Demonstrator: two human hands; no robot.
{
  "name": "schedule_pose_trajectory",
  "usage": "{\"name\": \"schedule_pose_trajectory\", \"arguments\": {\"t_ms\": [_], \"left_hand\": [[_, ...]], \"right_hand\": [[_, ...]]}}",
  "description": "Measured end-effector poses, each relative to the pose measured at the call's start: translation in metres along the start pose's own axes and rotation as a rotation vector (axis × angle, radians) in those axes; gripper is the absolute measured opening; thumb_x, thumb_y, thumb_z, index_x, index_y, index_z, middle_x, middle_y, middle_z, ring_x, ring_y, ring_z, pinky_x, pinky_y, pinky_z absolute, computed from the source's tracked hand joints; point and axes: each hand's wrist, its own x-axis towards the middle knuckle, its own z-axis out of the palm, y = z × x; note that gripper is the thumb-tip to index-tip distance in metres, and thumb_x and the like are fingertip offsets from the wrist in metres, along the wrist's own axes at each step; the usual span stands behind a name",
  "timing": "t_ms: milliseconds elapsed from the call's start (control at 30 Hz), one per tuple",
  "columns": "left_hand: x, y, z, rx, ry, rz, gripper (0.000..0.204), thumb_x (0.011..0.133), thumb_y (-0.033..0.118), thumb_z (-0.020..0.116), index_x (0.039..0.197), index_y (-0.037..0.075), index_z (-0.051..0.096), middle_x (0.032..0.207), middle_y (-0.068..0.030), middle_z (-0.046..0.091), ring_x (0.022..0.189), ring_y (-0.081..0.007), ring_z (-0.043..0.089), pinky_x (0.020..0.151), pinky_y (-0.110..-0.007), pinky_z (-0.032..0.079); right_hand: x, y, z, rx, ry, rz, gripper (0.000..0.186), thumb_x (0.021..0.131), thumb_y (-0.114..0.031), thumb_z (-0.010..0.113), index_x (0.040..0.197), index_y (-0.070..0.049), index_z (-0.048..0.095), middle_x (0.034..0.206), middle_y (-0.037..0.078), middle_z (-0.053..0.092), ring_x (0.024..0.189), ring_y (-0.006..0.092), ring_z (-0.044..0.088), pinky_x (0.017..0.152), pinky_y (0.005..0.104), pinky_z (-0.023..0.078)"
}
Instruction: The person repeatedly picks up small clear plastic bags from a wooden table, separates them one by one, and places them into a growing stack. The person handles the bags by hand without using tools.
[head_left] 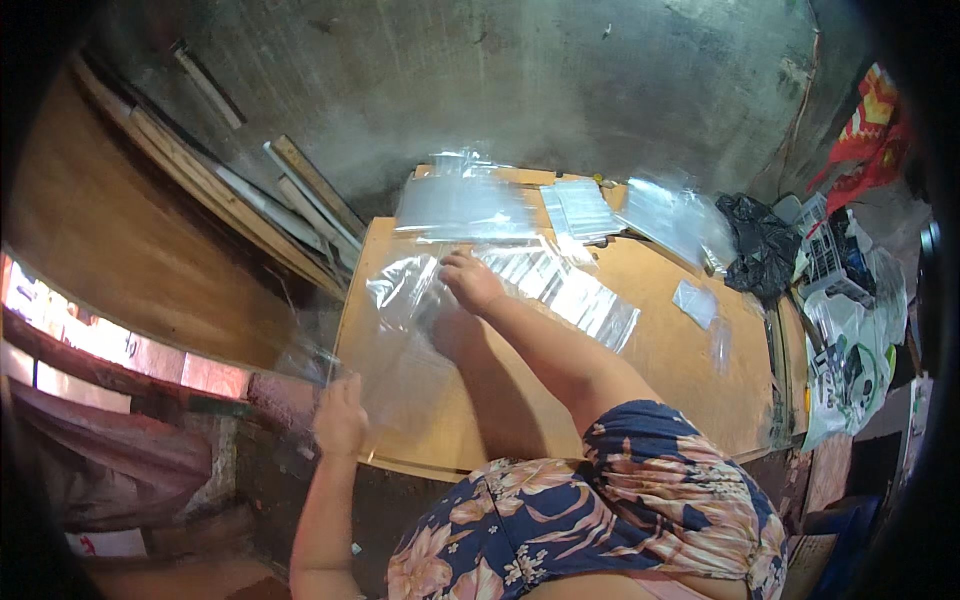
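My right hand (472, 282) reaches over the wooden tabletop with its fingers curled down onto a clear plastic bag (402, 282), at the left end of a row of clear bags (575, 292). The bags overlap and shine with reflected light. Beside the table's near left edge, my left hand (341, 415) is closed and slightly smeared by motion. A thin, see-through plastic bag (312, 362) shows blurred at its fingertips; its outline is hard to make out.
Stacks of clear plastic sheets or bags (465, 208) lie along the table's far side, with another stack (668, 215) farther right. A small plastic packet (695, 302) lies on the right. Black plastic (757, 245) and a white carrier bag (850, 385) crowd the right edge. Wooden boards (215, 190) lean at left.
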Motion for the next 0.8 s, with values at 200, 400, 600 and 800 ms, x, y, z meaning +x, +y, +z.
{"name": "schedule_pose_trajectory", "arguments": {"t_ms": [200, 400, 600, 800], "left_hand": [[-0.001, 0.048, 0.046, -0.058, -0.446, -0.181, 0.065, 0.073, 0.025, 0.060, 0.133, 0.015, 0.037, 0.127, -0.0154, 0.040, 0.108, -0.0351, 0.044, 0.085, -0.044, 0.045], [0.015, 0.072, 0.048, -0.011, -0.526, -0.291, 0.069, 0.077, 0.041, 0.058, 0.135, 0.015, 0.034, 0.136, -0.0191, 0.030, 0.113, -0.0369, 0.040, 0.086, -0.044, 0.044], [0.028, 0.083, 0.040, -0.018, -0.515, -0.286, 0.076, 0.075, 0.047, 0.060, 0.136, 0.010, 0.032, 0.134, -0.0220, 0.031, 0.113, -0.0371, 0.041, 0.085, -0.042, 0.044], [0.049, 0.141, 0.036, -0.635, -0.240, -0.126, 0.078, 0.074, 0.044, 0.063, 0.132, 0.001, 0.034, 0.132, -0.0239, 0.035, 0.115, -0.0323, 0.042, 0.094, -0.038, 0.038]], "right_hand": [[-0.019, 0.045, -0.014, -0.335, -0.213, 0.457, 0.057, 0.077, -0.016, 0.057, 0.131, -0.022, 0.039, 0.142, 0.015, 0.025, 0.132, 0.0362, 0.021, 0.103, 0.0558, 0.022], [-0.078, 0.088, -0.039, -0.414, -0.340, 0.455, 0.048, 0.078, -0.029, 0.056, 0.124, -0.017, 0.046, 0.134, 0.014, 0.037, 0.124, 0.0314, 0.036, 0.095, 0.0535, 0.033], [-0.106, 0.090, -0.054, -0.458, -0.369, 0.197, 0.015, 0.082, -0.019, 0.048, 0.083, -0.007, 0.056, 0.084, 0.012, 0.061, 0.081, 0.0307, 0.060, 0.072, 0.0404, 0.046], [-0.087, 0.016, -0.100, 1.156, 0.059, 0.712, 0.018, 0.089, -0.023, 0.049, 0.084, -0.006, 0.051, 0.076, 0.007, 0.056, 0.072, 0.0229, 0.060, 0.067, 0.0377, 0.050]]}}
